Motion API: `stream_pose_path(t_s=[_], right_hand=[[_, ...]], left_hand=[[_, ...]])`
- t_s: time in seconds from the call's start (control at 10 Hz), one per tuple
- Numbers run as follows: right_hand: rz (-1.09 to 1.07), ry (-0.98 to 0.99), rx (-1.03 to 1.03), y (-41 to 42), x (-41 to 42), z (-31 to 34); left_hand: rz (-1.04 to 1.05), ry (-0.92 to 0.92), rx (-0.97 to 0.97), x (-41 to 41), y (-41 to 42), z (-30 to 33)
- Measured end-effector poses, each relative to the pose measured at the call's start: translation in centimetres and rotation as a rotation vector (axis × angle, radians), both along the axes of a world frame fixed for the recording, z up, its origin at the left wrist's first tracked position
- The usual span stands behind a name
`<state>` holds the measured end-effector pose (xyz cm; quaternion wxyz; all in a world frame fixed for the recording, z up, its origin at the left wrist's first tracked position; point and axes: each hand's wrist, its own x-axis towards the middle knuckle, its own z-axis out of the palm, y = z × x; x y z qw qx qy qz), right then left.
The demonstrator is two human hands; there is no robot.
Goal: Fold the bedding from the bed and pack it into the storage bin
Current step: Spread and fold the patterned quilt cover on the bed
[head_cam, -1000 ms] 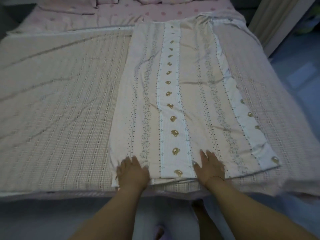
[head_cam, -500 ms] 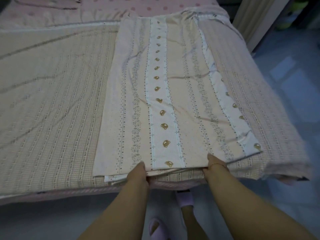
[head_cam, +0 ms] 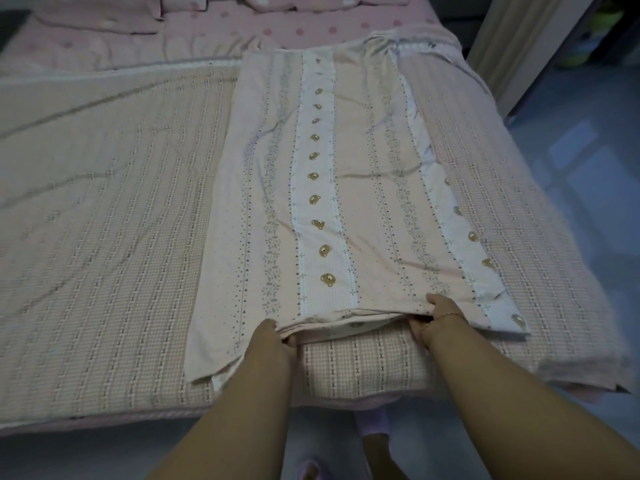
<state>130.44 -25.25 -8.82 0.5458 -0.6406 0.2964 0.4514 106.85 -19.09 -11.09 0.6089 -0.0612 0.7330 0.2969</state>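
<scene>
Folded sheet [head_cam: 332, 202] — near edge lifted, gripped by left hand [head_cam: 273, 337], right hand [head_cam: 436, 317].

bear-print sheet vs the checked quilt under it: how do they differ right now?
1. The bear-print sheet is folded into a long narrow strip; the checked quilt lies spread across the bed.
2. The sheet carries stripes with bear faces; the quilt has a small check.
3. The left hand and right hand grip the sheet's near edge, lifting it; the quilt lies flat, unheld.
Both are pale pink.
</scene>
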Motion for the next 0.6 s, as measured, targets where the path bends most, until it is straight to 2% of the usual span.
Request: stream_pose_path(t_s=[0.1, 0.3, 0.4, 0.5, 0.6], right_hand=[[-0.045, 0.009, -0.001, 0.1, 1.3, 0.6], [-0.053, -0.01, 0.051, 0.3, 1.9, 2.5], [-0.032, -0.05, 0.111, 0.8, 1.7, 4.2], [-0.003, -0.088, 0.162, 1.6, 1.7, 6.3], [0.035, -0.124, 0.2, 2.9, 2.1, 8.5]], left_hand=[[0.022, -0.022, -0.114, -1.4, 0.1, 0.5], [-0.045, -0.093, 0.056, -2.9, 1.3, 1.3], [0.138, -0.12, 0.186, -1.1, 1.5, 8.2], [0.145, -0.081, 0.297, -0.3, 2.5, 10.6], [0.084, 0.06, 0.375, 0.3, 4.7, 12.0]])
